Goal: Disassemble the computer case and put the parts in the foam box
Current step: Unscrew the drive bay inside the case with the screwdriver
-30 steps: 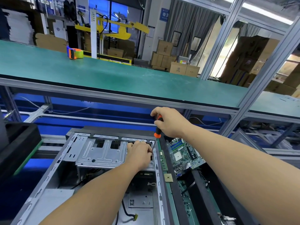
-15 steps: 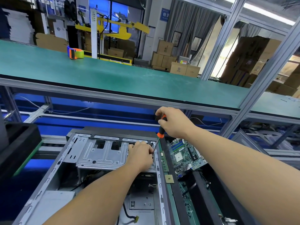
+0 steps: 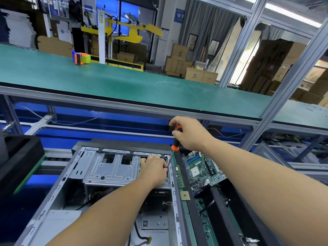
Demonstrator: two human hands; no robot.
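An open grey computer case (image 3: 58,189) lies on its side in front of me, its silver drive cage (image 3: 113,167) at the far end. My left hand (image 3: 153,168) rests on the cage's right end, fingers curled near the screwdriver tip. My right hand (image 3: 190,134) grips the orange-and-black screwdriver (image 3: 174,142) by the handle, the shaft slanting down to the case's right rail. A black foam box (image 3: 221,210) on the right holds a green motherboard (image 3: 204,167), a RAM stick (image 3: 179,176) and a CPU chip (image 3: 185,195).
A second black foam box (image 3: 19,160) stands at the left edge. A green shelf (image 3: 124,84) runs above the work area with a tape dispenser (image 3: 80,57) on it. Aluminium frame posts (image 3: 292,80) rise at the right. Loose cables (image 3: 142,237) lie inside the case.
My right hand with the screwdriver has shifted slightly right and up, tilting the shaft more. The left hand stays on the drive cage.
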